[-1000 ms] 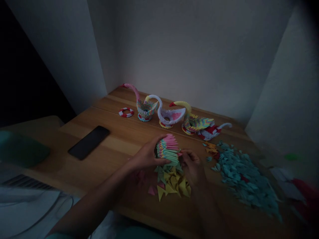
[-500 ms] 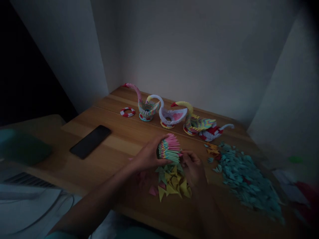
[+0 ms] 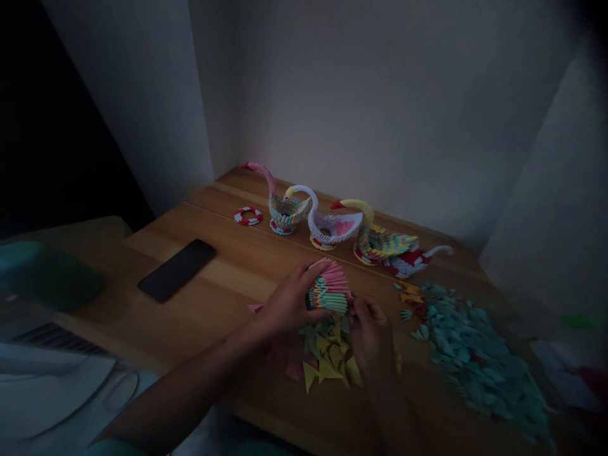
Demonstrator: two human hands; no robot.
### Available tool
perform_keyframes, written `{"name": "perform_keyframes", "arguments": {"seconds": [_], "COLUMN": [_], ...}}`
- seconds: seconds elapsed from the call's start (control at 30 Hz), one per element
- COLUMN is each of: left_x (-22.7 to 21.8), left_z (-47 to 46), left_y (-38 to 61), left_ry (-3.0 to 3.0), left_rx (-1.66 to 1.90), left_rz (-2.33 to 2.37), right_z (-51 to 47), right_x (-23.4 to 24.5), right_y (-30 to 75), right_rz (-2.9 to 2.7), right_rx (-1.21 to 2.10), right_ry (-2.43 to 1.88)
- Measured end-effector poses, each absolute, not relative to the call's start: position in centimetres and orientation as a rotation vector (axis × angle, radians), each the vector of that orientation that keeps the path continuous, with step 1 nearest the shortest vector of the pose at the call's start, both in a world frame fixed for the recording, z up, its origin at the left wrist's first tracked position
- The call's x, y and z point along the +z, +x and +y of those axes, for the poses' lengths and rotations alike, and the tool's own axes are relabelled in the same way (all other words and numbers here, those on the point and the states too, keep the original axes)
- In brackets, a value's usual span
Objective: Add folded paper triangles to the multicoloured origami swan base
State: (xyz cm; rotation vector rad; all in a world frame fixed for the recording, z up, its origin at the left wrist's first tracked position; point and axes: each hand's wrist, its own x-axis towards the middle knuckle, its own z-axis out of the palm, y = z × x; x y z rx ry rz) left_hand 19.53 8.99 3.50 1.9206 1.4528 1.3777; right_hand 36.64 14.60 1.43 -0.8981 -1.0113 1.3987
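Observation:
My left hand (image 3: 289, 303) is closed round a part-built modular paper piece (image 3: 329, 286), striped in colours with pink tips fanning upward. My right hand (image 3: 368, 329) is curled beside its right edge, fingertips pinched against the piece; what they pinch is too small to see. Under both hands lies a small heap of yellow, green and pink folded paper triangles (image 3: 327, 358) on the wooden table (image 3: 228, 278).
Several finished paper swans (image 3: 332, 225) stand in a row at the back, with a red-and-white paper ring (image 3: 247, 216) at their left. A black phone (image 3: 177, 270) lies to the left. A big pile of teal paper triangles (image 3: 468, 354) spreads at the right.
Both hands and the paper piece stay together; the view has shifted a little, and my right hand's fingers have closed in tighter against the piece's right edge.

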Motion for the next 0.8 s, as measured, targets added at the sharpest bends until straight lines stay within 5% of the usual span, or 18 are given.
{"name": "perform_keyframes", "arguments": {"seconds": [0.6, 0.8], "left_x": [4.5, 4.5], "left_z": [8.4, 8.5], "left_y": [19.0, 19.0], "left_ry": [1.954, 1.965], "left_rx": [1.220, 1.232], "left_rz": [1.395, 1.441], "right_z": [15.8, 15.8], "right_x": [1.9, 1.6], "right_y": [38.6, 38.8], "right_rz": [-1.320, -1.364], "right_rx": [1.439, 1.230], "right_ry": [-0.966, -1.031]}}
